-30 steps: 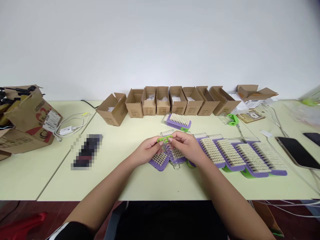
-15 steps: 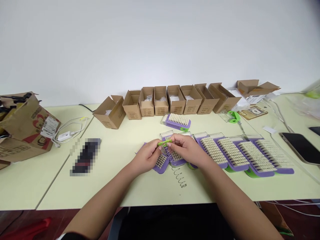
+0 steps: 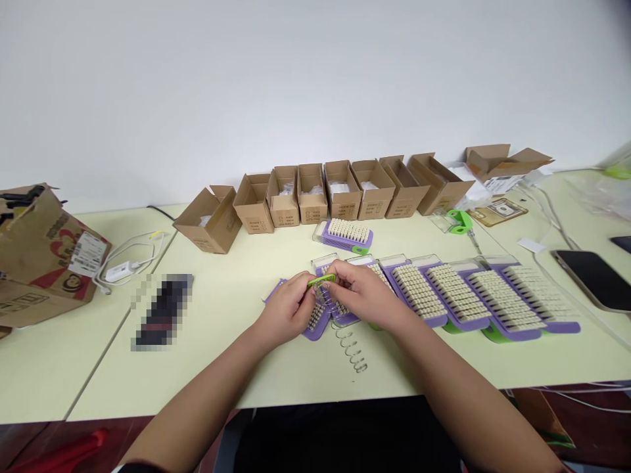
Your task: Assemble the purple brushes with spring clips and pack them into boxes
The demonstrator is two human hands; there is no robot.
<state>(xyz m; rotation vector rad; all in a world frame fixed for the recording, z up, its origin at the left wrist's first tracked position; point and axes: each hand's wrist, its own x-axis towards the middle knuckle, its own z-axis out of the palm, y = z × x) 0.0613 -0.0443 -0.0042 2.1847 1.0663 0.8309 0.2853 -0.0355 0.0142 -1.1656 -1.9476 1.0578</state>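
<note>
My left hand (image 3: 284, 314) and my right hand (image 3: 362, 292) meet above the table, fingers closed from both sides on a small flat green plastic piece (image 3: 321, 280). A thin wire coil shows just under the fingertips. Below it a metal coil spring (image 3: 353, 351) stretches toward the table's front edge; whether the two coils are joined I cannot tell. Behind and beneath my hands are purple trays with rows of cream pegs, one tilted tray (image 3: 315, 334) partly covered by my left hand. To the right, more purple trays (image 3: 419, 295) lie side by side, several with green undersides.
Open small cardboard boxes (image 3: 256, 220) line the wall, some with clear plastic inside. Another purple pegged tray (image 3: 345, 246) lies before them. A green part with a metal rod (image 3: 461, 223) and a phone (image 3: 594, 279) are at right; a large carton (image 3: 54, 269) and white cable (image 3: 118, 270) at left.
The view has shifted slightly. My hands stay together on the green piece, with only a small shift of the fingers and of the coil beneath them.
</note>
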